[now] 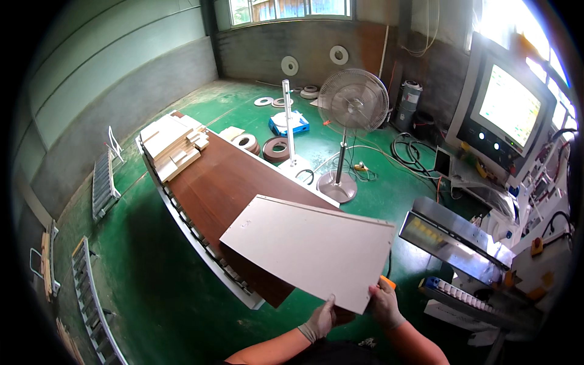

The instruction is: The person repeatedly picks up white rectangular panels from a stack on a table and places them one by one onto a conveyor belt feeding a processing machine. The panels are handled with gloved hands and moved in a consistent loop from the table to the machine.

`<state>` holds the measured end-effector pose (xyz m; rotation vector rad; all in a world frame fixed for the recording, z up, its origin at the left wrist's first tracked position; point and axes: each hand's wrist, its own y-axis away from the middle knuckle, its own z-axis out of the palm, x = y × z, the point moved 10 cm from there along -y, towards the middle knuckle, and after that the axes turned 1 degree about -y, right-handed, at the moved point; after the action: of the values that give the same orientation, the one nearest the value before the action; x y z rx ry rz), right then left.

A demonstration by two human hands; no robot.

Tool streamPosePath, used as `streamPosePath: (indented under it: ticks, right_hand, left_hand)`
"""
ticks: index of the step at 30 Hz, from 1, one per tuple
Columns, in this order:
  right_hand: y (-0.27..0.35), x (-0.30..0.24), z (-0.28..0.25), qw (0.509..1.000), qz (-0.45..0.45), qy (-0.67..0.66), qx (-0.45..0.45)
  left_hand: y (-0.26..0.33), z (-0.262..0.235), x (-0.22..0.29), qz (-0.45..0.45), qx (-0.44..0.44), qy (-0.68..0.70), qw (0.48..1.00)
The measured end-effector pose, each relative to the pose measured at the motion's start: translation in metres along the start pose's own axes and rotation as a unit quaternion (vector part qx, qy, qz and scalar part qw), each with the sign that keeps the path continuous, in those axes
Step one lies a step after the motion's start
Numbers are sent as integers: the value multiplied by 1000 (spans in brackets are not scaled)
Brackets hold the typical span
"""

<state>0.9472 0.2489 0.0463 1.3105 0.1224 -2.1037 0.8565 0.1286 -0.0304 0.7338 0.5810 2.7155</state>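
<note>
A flat white rectangular panel (310, 246) is held out in front of me, tilted, over the near end of a long brown board (225, 182). My left hand (319, 321), in a pale glove, grips the panel's near edge with the thumb on top. At the near right corner my right hand (384, 304), also gloved, is closed on the same panel. Both hands' lower fingers are hidden beneath it. A small orange patch (387, 281) shows just beyond my right hand; I cannot make out what it belongs to.
Stacked pale boards (173, 143) lie at the far end of the brown board. Beyond it stand a pedestal fan (353, 100) and rolls of edge banding (275, 149). To the right is a machine with a lit screen (510, 106). Roller conveyor sections (91, 298) stand at the left.
</note>
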Motion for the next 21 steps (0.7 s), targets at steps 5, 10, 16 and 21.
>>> streamPosePath:
  ticks: [5,10,16,21]
  right_hand:
    - [90,-19,-71,993,-13,56,104]
    - [185,-38,-165,965,-16,64,255]
    - [222,-56,-208,895,-88,162,406]
    - [282,-32,-279,818,-136,211,517]
  left_hand:
    - [-10,-89,-25,27,64,114,991]
    - [-21,-259,31,171,209,203,941]
    - [-49,-250,46,149,202,197,948]
    - [-62,-222,44,103,160,236,953]
